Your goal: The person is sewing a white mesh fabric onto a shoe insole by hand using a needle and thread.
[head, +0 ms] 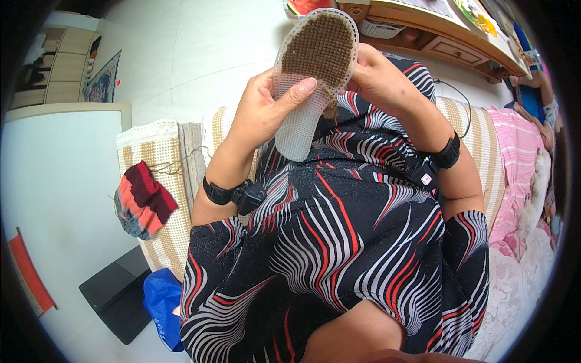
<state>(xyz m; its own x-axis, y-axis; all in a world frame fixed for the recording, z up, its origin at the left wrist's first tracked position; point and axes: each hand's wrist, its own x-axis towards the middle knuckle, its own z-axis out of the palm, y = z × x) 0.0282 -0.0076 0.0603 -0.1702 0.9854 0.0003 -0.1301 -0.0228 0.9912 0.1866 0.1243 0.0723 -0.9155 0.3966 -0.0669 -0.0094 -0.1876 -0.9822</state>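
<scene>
A white translucent plastic mesh insole (pixel 297 122) is held up at the top centre, its wide end away from me. Brown yarn stitching (pixel 317 50) fills the wide end; the narrow end is bare mesh. My left hand (pixel 268 106) grips the insole's left edge, thumb across its face and fingers mostly behind. My right hand (pixel 381 77) is at the right edge, fingertips partly hidden behind the insole; they appear to pinch its rim. A small bunch of brown yarn (pixel 332 105) hangs by the right edge below the stitching. No needle can be made out.
A multicoloured knitted piece (pixel 145 199) lies on the checked seat cover (pixel 170 245) at left, with loose yarn (pixel 174 165) beside it. A blue bag (pixel 162 308) is lower left. A wooden table (pixel 408 22) stands at the top right, a pink striped cloth (pixel 504 159) at the right.
</scene>
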